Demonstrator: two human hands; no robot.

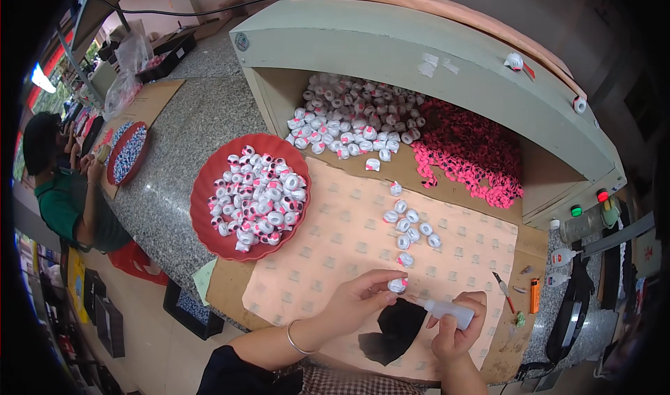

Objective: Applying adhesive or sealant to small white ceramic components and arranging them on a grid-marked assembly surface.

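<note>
- Your left hand (359,299) pinches one small white ring-shaped piece (397,284) between thumb and fingertips, holding it just above the patterned pink mat (335,248) near the counter's front edge.
- Your right hand (457,329) is closed around a small white squeeze bottle (450,312); its nozzle points left and meets the held piece.
- Judged from the layout, the work is partly done: the red tray (209,185) to your left is heaped with white pieces that show pink spots, which look like finished units.
- A loose group of white pieces (410,226) lies on the mat directly ahead of your hands; whether these are treated or waiting cannot be told at this size.
- A large stock remains: a pile of white pieces (356,119) fills the left of the open bin (391,46) at the back of the counter (209,116), and a heap of pink parts (467,154) fills its right. Much work appears left.
- A black scrap of cloth (394,332) lies on the mat beneath your hands, touching neither.
- To your right, near the counter edge, lie an orange lighter (534,295), a small cutting tool (504,292) and two more white bottles (562,257); all are well apart from the held piece.
- Nothing stands between your hands and the tray or the loose group.
- A second person (66,185) sits at the far left with a separate tray (129,152); keep their hands apart from yours.
</note>
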